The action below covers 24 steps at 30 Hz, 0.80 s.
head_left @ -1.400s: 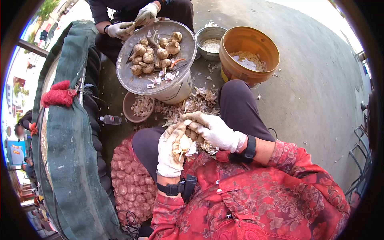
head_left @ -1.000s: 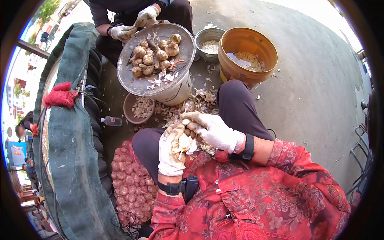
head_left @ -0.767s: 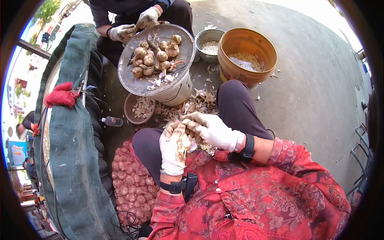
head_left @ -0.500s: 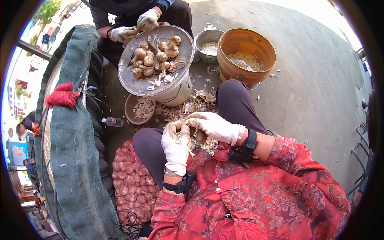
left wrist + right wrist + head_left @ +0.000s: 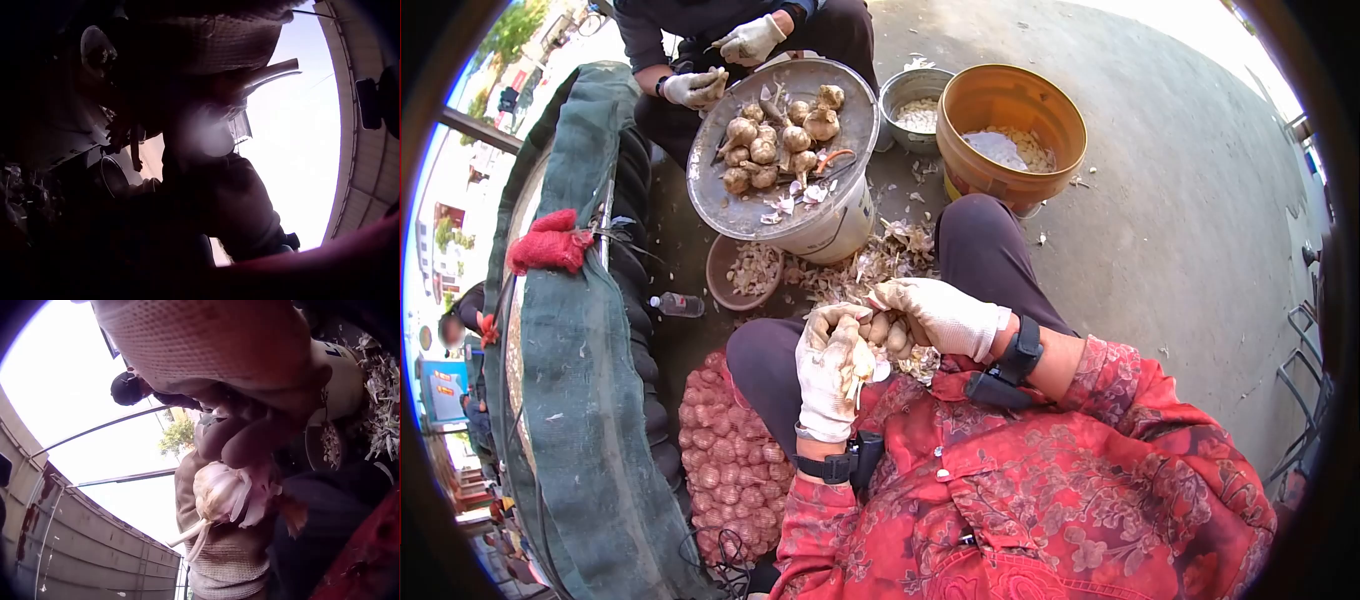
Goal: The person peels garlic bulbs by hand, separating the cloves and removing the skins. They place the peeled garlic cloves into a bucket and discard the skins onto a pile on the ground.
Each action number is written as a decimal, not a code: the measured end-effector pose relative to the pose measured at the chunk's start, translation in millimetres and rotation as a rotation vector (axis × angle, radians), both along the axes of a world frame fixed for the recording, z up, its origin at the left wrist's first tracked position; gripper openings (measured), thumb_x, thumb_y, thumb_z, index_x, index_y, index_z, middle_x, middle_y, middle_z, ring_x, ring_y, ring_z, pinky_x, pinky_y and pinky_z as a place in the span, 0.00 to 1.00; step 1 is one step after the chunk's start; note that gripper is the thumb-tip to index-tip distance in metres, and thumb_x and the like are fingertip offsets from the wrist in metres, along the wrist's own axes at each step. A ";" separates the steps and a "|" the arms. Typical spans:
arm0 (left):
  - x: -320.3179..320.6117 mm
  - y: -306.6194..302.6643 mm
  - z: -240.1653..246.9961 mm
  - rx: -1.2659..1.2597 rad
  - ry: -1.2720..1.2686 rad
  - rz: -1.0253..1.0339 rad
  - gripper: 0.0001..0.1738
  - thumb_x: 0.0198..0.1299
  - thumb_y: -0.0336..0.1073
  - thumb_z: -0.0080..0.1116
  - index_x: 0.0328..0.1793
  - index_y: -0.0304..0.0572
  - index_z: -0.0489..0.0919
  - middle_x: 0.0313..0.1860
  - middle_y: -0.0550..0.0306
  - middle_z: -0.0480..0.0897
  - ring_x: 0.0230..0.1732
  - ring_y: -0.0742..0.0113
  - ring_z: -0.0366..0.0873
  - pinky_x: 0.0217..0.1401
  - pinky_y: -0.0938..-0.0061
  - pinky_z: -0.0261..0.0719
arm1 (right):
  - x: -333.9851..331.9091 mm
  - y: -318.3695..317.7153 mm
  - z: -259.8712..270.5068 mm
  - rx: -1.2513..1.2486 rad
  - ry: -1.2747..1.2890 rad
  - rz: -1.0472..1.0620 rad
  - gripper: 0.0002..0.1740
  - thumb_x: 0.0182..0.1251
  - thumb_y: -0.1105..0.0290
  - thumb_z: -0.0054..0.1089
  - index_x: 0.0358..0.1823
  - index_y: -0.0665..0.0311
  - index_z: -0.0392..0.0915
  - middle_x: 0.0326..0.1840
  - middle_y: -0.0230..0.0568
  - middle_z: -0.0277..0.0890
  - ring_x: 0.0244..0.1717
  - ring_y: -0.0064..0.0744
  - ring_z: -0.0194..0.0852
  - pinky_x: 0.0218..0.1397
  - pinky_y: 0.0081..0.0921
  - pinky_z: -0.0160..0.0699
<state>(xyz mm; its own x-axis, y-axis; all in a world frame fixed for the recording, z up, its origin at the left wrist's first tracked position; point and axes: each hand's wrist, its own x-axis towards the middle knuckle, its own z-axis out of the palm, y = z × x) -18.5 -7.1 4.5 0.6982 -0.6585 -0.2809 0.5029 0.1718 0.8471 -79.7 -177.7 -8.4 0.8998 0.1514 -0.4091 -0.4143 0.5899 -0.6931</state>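
Has garlic bulbs [image 5: 763, 150] on a lid [image 5: 845, 115] ahead, a bowl [image 5: 716, 272] nearer, a basin [image 5: 910, 139] then a tub [image 5: 1012, 95] rightward, and a sack [image 5: 730, 460] at left.

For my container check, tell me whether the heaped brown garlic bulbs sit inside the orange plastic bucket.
No, the brown garlic bulbs lie on the round grey disc atop the white bucket.

An outdoor or open-sided work area with a bare concrete floor [image 5: 1180, 230], where bright daylight comes in past the floor's far edge, a tree [image 5: 508, 35] shows beyond, and a metal-framed wall of corrugated panels [image 5: 106, 550] stands under open sky.
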 end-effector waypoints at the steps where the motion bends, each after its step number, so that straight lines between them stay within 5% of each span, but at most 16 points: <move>1: 3.9 1.3 -4.5 0.041 -0.023 0.056 0.10 0.66 0.34 0.53 0.48 0.36 0.75 0.34 0.57 0.77 0.28 0.72 0.76 0.28 0.79 0.76 | -0.1 -0.5 1.9 0.009 -0.016 -0.011 0.21 0.77 0.57 0.37 0.42 0.65 0.77 0.31 0.35 0.80 0.23 0.20 0.74 0.27 0.19 0.77; 5: 10.0 -0.9 6.0 0.243 -0.083 0.101 0.12 0.67 0.36 0.53 0.48 0.34 0.77 0.33 0.57 0.81 0.23 0.76 0.76 0.24 0.82 0.74 | -0.6 -5.1 0.3 -0.033 -0.004 0.043 0.21 0.77 0.56 0.40 0.49 0.67 0.76 0.31 0.34 0.80 0.21 0.19 0.72 0.26 0.17 0.72; 13: 7.8 -13.3 4.9 0.420 -0.269 0.041 0.10 0.63 0.32 0.61 0.47 0.36 0.80 0.35 0.60 0.80 0.24 0.77 0.75 0.24 0.82 0.75 | -0.7 2.0 6.0 -0.269 -0.012 0.049 0.19 0.78 0.59 0.36 0.43 0.64 0.75 0.30 0.34 0.80 0.21 0.18 0.70 0.24 0.19 0.74; 17: 5.5 -15.6 3.2 0.311 -0.076 0.053 0.09 0.63 0.31 0.61 0.46 0.36 0.80 0.32 0.61 0.80 0.23 0.77 0.73 0.23 0.83 0.74 | 0.3 3.9 0.5 -0.365 -0.006 0.034 0.19 0.78 0.59 0.36 0.42 0.63 0.75 0.30 0.34 0.80 0.22 0.19 0.71 0.25 0.19 0.75; 20: 3.0 -18.8 2.3 0.319 -0.111 0.078 0.08 0.65 0.29 0.57 0.46 0.31 0.79 0.29 0.62 0.78 0.21 0.81 0.69 0.22 0.84 0.67 | -0.6 3.3 2.2 -0.350 0.005 0.024 0.20 0.78 0.58 0.36 0.41 0.63 0.75 0.30 0.35 0.80 0.22 0.20 0.72 0.24 0.19 0.75; 24: 2.6 -19.8 -5.4 0.301 -0.112 0.133 0.09 0.65 0.30 0.56 0.46 0.31 0.78 0.30 0.60 0.78 0.22 0.78 0.71 0.24 0.83 0.70 | -0.3 3.2 -8.9 -0.264 -0.039 0.006 0.20 0.78 0.58 0.37 0.42 0.64 0.76 0.30 0.36 0.81 0.21 0.20 0.73 0.24 0.20 0.75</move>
